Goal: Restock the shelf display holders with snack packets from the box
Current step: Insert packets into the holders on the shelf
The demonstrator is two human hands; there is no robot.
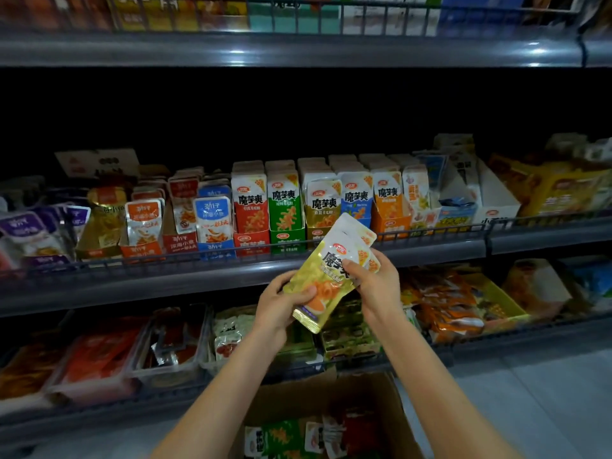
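Note:
Both hands hold a small stack of yellow-and-white snack packets (328, 276) in front of the middle shelf rail. My left hand (281, 303) grips the stack's lower end; my right hand (374, 283) pinches its upper right side. Directly behind, on the middle shelf, stands the matching yellow display holder (323, 210), flanked by a green holder (284, 207) and a blue holder (356, 200). A red holder (250, 207) and an orange holder (389, 203) stand further out. The open cardboard box (331, 392) sits on the floor below my arms, with green and red packets inside.
A wire rail (198, 256) runs along the middle shelf's front edge. Fish-snack holders (145, 220) fill the shelf's left part, and white cartons (490, 193) its right. The lower shelf holds clear trays (99, 362) and a yellow bin (496, 293). Grey floor (530, 392) lies to the right of the box.

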